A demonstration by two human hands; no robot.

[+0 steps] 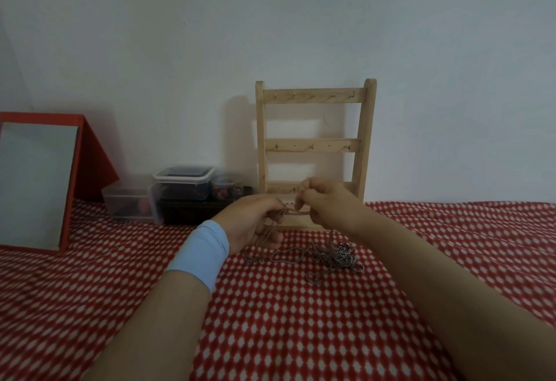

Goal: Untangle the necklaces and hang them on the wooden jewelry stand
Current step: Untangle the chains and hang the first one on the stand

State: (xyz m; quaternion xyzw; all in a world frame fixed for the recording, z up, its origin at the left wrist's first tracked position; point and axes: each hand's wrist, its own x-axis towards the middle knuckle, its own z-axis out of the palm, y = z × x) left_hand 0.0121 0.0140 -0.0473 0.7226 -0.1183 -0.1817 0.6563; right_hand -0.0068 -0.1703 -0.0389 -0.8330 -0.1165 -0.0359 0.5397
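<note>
A tangle of thin silver necklace chains (337,255) lies on the red-and-white patterned cloth (285,320), with strands rising into both hands. My left hand (252,221), with a light blue wristband, pinches chain strands that hang down from its fingers. My right hand (325,200) pinches another strand just to the right, the two hands almost touching. Behind them the wooden jewelry stand (314,146) leans against the wall, its hook rails bare; its lowest rail is partly hidden by my hands.
A red-framed mirror (36,182) stands at the left. Clear plastic boxes (183,183) and a dark box (192,212) sit by the wall left of the stand. The pale wall closes the back.
</note>
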